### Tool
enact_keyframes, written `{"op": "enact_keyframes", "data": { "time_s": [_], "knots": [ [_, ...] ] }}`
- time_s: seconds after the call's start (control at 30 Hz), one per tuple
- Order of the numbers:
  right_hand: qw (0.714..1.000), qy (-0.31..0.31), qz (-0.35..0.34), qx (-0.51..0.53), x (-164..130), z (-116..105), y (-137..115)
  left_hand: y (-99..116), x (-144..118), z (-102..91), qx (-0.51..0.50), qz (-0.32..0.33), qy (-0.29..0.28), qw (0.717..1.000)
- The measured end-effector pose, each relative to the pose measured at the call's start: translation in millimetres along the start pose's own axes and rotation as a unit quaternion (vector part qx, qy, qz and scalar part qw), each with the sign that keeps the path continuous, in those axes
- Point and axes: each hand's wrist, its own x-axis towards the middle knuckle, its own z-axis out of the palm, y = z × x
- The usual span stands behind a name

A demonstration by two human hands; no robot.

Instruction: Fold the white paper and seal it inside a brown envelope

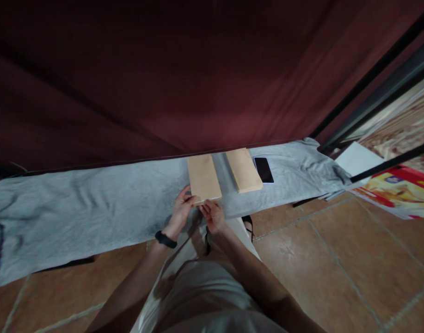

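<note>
Your left hand (182, 206) reaches forward, fingers curled on the near-left corner of the wooden board (204, 178) | your right hand (212, 215) pinches its near edge | board lies on the grey cloth (94, 203), second board (244, 169) right.

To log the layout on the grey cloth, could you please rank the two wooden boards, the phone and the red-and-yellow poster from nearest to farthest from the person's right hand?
From the right hand:
1. Left wooden board, touched at its near edge.
2. Right wooden board, just to the right.
3. Phone, beside that board's right edge.
4. Red-and-yellow poster, far right on the floor.
</note>
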Motion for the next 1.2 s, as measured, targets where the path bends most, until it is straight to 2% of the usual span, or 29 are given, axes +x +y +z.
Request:
{"op": "enact_keyframes", "data": {
  "time_s": [0.2, 0.23, 0.3, 0.33, 0.4, 0.47, 0.53, 0.63, 0.73, 0.8, 0.87, 0.97, 1.07, 1.2],
  "knots": [
    [0.991, -0.056, 0.066, -0.104, -8.7, -40.1, -16.5, -1.8, 11.2, -22.8, 0.111, 0.05, -0.013, 0.993],
    [0.988, -0.061, 0.055, -0.134, -10.7, -46.8, -20.3, -3.9, 10.8, -26.2, 0.131, 0.056, -0.011, 0.99],
    [0.965, -0.066, -0.045, -0.248, -13.9, -57.3, -29.0, -8.7, 8.2, -31.3, 0.171, 0.073, -0.008, 0.983],
    [0.94, -0.072, -0.116, -0.314, -14.7, -60.5, -33.8, -11.2, 6.3, -33.0, 0.19, 0.086, -0.006, 0.978],
    [0.861, -0.103, -0.244, -0.434, -13.6, -62.7, -43.3, -16.0, 2.8, -35.1, 0.224, 0.111, 0.001, 0.968],
    [0.78, -0.148, -0.32, -0.517, -8.4, -61.0, -50.7, -20.2, 0.4, -36.5, 0.252, 0.126, 0.008, 0.959],
    [0.72, -0.182, -0.363, -0.564, 0.1, -58.4, -54.1, -23.5, -1.0, -38.8, 0.279, 0.133, 0.008, 0.951],
    [0.651, -0.206, -0.402, -0.61, 13.5, -58.5, -51.2, -25.8, -3.3, -44.0, 0.333, 0.151, 0.005, 0.931],
    [0.587, -0.229, -0.418, -0.655, 20.5, -63.4, -43.3, -24.1, -7.2, -44.9, 0.406, 0.209, 0.028, 0.889],
    [0.555, -0.236, -0.423, -0.676, 21.2, -66.8, -38.8, -20.6, -7.5, -39.0, 0.446, 0.268, 0.028, 0.854],
    [0.539, -0.233, -0.43, -0.685, 20.5, -68.6, -36.6, -15.4, -1.4, -27.4, 0.468, 0.323, -0.011, 0.823],
    [0.529, -0.23, -0.44, -0.688, 19.0, -68.2, -37.4, -5.3, 23.9, -5.8, 0.498, 0.372, -0.099, 0.777],
    [0.529, -0.231, -0.443, -0.686, 18.0, -65.9, -39.2, 4.2, 61.7, 10.4, 0.546, 0.371, -0.145, 0.737],
    [0.535, -0.223, -0.448, -0.681, 17.6, -63.7, -38.1, 10.7, 104.6, 17.9, 0.577, 0.362, -0.174, 0.712]
  ]
}}
